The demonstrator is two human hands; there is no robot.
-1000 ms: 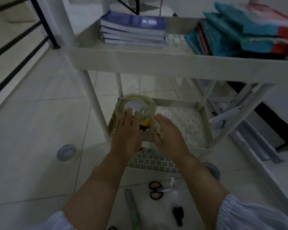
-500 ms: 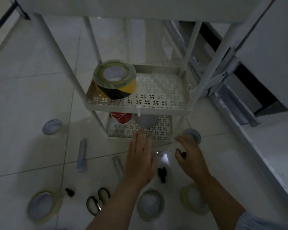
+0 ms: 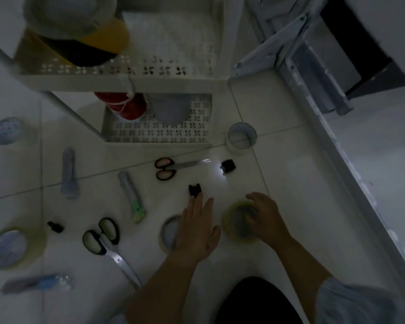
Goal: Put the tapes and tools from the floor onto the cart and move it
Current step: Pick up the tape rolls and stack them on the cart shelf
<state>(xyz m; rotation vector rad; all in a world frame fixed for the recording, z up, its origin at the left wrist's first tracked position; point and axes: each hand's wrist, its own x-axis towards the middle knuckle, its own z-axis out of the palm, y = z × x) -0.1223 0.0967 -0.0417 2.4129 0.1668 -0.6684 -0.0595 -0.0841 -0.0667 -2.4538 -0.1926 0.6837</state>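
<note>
Under the white cart's middle shelf (image 3: pixel 173 77) I look down at the floor. My right hand (image 3: pixel 265 219) curls its fingers into the core of a yellowish tape roll (image 3: pixel 232 222) lying on the tiles. My left hand (image 3: pixel 197 230) lies flat with straight fingers, partly covering a pale tape roll (image 3: pixel 168 232). A yellow-black tape roll (image 3: pixel 84 40) stands on the middle shelf. A red roll (image 3: pixel 122 106) and a grey roll (image 3: pixel 171 111) sit on the bottom shelf (image 3: pixel 154 134).
On the floor lie orange-handled scissors (image 3: pixel 168 168), black-handled scissors (image 3: pixel 103 239), a utility knife (image 3: pixel 131 197), a grey tube (image 3: pixel 68 174), small black clips (image 3: pixel 194 190), and more tape rolls (image 3: pixel 241 136) (image 3: pixel 6 134) (image 3: pixel 12 249). A folded metal frame (image 3: pixel 313 66) leans at right.
Both hands left the yellow-black roll on the middle shelf and dropped to the floor. The right hand has closed on the yellowish roll; the left has settled over the pale roll.
</note>
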